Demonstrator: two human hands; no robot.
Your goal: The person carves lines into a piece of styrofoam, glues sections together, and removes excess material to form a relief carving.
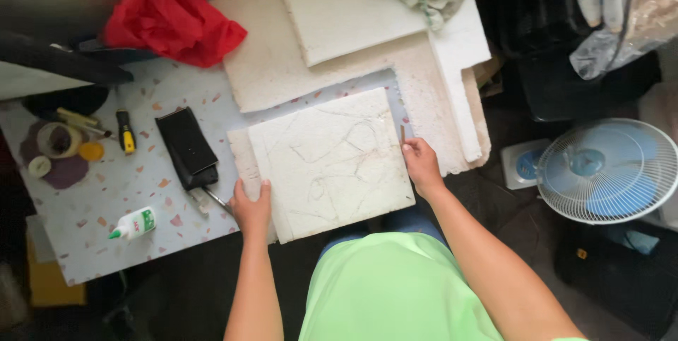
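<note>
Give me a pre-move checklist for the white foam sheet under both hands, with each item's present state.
1. Left hand on the foam sheet, at its near left edge: ok.
2. Right hand on the sheet's right edge: ok.
3. Thin stick at the right fingertips firmly gripped: cannot tell, too small.
4. Sheet fully supported by the table: not ok, its near corner overhangs the edge.
5. Glue bottle and black pouch apart from the sheet: ok.
6. Sheet lying apart from the other foam slabs: not ok, it overlaps another piece on its left.
</note>
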